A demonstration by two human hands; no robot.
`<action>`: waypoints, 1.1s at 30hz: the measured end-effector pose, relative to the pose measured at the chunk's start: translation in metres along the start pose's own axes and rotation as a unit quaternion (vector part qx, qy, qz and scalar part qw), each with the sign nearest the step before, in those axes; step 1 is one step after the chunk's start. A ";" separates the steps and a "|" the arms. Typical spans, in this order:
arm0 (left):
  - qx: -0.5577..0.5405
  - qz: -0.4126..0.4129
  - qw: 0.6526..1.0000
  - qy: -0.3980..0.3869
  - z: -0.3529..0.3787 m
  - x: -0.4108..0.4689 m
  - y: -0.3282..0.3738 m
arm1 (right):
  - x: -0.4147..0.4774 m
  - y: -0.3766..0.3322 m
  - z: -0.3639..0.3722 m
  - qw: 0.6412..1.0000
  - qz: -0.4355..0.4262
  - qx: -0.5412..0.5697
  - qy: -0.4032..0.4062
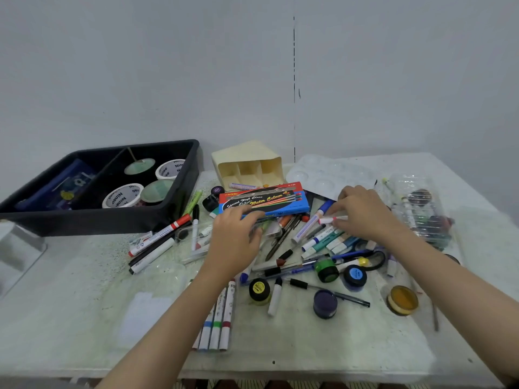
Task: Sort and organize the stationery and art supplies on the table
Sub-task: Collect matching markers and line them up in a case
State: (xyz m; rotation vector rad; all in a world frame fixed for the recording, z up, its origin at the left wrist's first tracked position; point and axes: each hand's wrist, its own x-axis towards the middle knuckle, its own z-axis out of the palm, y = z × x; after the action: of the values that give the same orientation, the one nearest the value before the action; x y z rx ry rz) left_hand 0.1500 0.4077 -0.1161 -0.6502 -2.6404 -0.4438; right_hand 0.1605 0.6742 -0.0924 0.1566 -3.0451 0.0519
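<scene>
The fingers (251,217) of the left hand (234,242) curl over the near long edge of the blue cardboard water-colour box (269,202), which lies flat on top of the heap in the middle of the table (84,318). The fingers (338,213) of the right hand (362,211) pinch a small white marker with a pink tip (331,220), held level just above the loose pens and markers (323,240). Behind the box, a cream plastic pen holder (244,161) lies on its side near the wall, with a white plastic paint palette (317,175) beside it. A black plastic tray (84,220) fills the far left corner. A clear plastic pack (421,214) crowds the right edge. Round paint jars (259,289) and four white felt pens (217,321) lie between the forearms, the pens reaching close to the near edge. Bare surface lies at the front left, between the tray and the near edge.
</scene>
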 end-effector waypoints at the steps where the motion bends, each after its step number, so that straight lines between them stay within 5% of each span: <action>1: -0.023 0.016 1.000 -0.012 -0.001 0.005 0.007 | 0.000 0.000 0.002 1.000 -0.002 0.002 0.000; 8: -0.078 0.087 0.982 -0.151 0.006 0.027 0.055 | 0.006 0.000 0.007 1.000 -0.006 0.020 -0.002; 15: -0.031 0.110 0.979 -0.171 0.019 0.030 0.074 | 0.008 0.007 0.007 0.994 -0.013 0.091 0.057; 23: -0.016 0.087 0.976 -0.197 0.025 0.044 0.087 | -0.037 0.007 -0.025 0.911 0.051 0.317 0.260; 33: -0.007 0.039 0.976 -0.215 0.030 0.052 0.105 | -0.088 -0.003 -0.032 0.877 0.195 0.344 0.274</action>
State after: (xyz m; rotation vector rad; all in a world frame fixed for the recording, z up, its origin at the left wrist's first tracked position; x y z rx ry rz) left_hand 0.1510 0.5277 -0.0980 -0.9421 -3.0019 -0.3284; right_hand 0.2505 0.6810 -0.0688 -0.3689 -2.3078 1.0163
